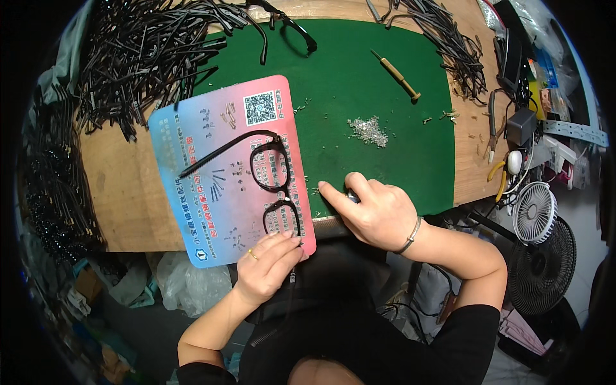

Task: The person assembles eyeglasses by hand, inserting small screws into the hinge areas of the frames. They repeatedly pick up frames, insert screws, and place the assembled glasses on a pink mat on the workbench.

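Head view: one black eyeglass frame (282,190) with one visible temple arm, positioned over one blue-and-pink printed card (247,206). Hands, two: left hand (269,264) pinched around the frame's near end; right hand (380,215) half-curled, index extended to one green mat (391,170), anything in its curl unclear. Step, apparently: steadying frame, fingering mat; next move likely calls for fine pinching. One brass-coloured screwdriver (398,77); one heap of tiny silvery pieces (369,132), uncountable.
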Tool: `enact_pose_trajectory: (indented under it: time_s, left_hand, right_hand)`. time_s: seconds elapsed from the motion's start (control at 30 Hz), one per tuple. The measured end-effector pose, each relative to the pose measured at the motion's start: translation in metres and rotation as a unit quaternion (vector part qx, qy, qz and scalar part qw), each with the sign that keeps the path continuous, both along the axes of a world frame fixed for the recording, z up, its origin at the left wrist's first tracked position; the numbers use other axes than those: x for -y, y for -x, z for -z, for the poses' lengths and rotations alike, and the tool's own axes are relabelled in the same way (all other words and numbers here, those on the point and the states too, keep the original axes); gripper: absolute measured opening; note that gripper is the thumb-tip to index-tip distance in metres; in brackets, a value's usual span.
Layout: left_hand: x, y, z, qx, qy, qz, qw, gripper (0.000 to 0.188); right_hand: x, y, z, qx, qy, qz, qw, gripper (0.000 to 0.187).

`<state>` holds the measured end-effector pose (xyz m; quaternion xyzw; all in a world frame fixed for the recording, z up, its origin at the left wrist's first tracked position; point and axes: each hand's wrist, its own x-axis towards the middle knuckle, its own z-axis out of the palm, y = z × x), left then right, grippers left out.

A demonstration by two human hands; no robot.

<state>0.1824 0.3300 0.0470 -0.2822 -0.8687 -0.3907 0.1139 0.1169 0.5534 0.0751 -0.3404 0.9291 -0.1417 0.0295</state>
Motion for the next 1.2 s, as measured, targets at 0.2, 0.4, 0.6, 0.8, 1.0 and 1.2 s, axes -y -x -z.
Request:
enact_pose_trajectory:
  time_s: [0.2,0.4,0.6,0.8,1.0,1.2]
  left_hand:
    - [-0.005,0.012,-0.001,-0.019,0.005,-0.025,0.999,0.017]
    - [-0.004,0.010,-0.002,0.044,-0.043,-0.022,0.998,0.019]
    - [-0.007,0.014,-0.014,0.072,0.000,-0.022,0.997,0.017]
    - [-0.009,0.016,-0.019,0.069,0.026,-0.019,0.997,0.016]
    - [-0.010,0.017,-0.015,0.034,0.057,-0.020,0.998,0.015]
    - [-0.006,0.025,-0.019,0.147,0.011,-0.010,0.989,0.020]
  right_hand:
    - [0.003,-0.002,-0.002,-0.025,-0.023,-0.003,0.999,0.043]
    - [-0.004,0.002,-0.003,0.051,0.034,-0.004,0.998,0.037]
    - [-0.008,-0.012,-0.003,0.095,0.094,0.037,0.990,0.036]
    - [-0.009,-0.011,-0.002,0.095,0.106,0.050,0.989,0.034]
    - [-0.012,-0.011,-0.003,0.114,0.112,0.044,0.986,0.034]
    - [-0.018,-0.014,-0.008,0.173,0.121,0.010,0.978,0.032]
